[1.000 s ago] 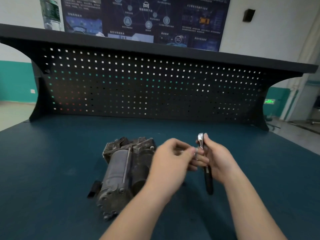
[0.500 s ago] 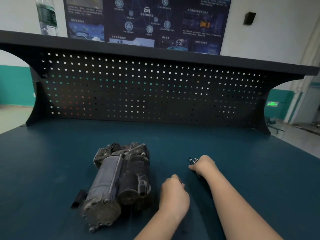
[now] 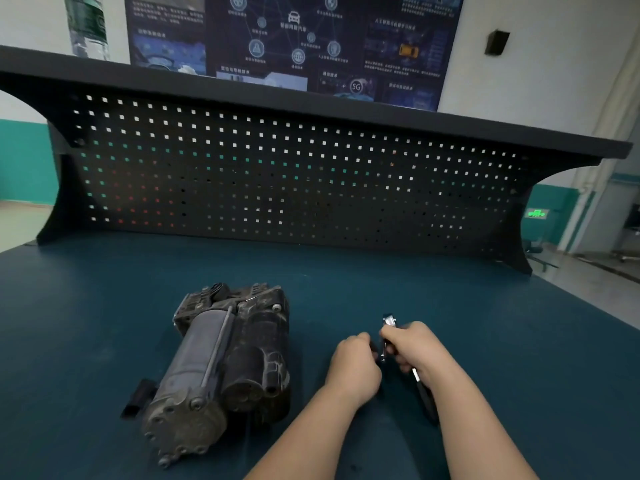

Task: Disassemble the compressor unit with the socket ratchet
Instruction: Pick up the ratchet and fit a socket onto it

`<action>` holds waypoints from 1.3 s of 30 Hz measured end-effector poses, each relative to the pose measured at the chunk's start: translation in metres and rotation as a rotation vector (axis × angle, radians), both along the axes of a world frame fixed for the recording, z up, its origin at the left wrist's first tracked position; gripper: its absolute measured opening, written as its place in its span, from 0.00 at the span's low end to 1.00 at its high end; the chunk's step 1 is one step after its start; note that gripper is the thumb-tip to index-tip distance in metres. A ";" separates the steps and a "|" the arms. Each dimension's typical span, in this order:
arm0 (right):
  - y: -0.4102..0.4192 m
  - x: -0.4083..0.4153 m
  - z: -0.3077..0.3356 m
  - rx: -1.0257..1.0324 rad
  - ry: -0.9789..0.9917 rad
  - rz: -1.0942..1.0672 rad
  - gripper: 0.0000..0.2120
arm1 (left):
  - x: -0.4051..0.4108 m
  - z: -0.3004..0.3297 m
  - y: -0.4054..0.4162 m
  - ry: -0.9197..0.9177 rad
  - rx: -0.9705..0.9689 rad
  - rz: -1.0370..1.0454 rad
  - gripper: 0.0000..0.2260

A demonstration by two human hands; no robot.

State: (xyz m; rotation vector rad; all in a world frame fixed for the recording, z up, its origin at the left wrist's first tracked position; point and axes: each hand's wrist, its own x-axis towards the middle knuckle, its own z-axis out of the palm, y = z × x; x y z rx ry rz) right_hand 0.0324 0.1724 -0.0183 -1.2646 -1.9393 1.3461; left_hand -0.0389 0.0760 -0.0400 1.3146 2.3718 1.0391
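The grimy grey compressor unit (image 3: 221, 362) lies on its side on the dark blue bench top (image 3: 86, 323), left of both hands. My right hand (image 3: 414, 346) grips the socket ratchet (image 3: 390, 322); its chrome head sticks out above the fingers and its black handle runs down under the wrist. My left hand (image 3: 353, 367) is curled just left of the ratchet, fingertips against its shaft near the head. What those fingers hold is hidden.
A black perforated back panel (image 3: 294, 174) with a shelf on top closes the far side of the bench. A plastic bottle (image 3: 86, 26) stands on that shelf at the left. The bench's right edge drops to the floor.
The hands held the ratchet raised, dropped apart to the bench, and now meet again at the ratchet low over the bench. The compressor has not moved.
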 end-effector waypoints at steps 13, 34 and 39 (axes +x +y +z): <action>-0.065 0.012 0.051 -0.256 0.792 0.201 0.09 | 0.040 0.049 -0.065 -0.786 0.691 0.036 0.06; -0.150 0.032 0.072 0.247 0.619 0.645 0.13 | -0.033 0.088 -0.176 -0.632 0.868 -0.271 0.07; -0.147 0.032 0.076 0.342 0.574 0.638 0.07 | -0.043 0.090 -0.187 -0.312 0.720 -0.258 0.05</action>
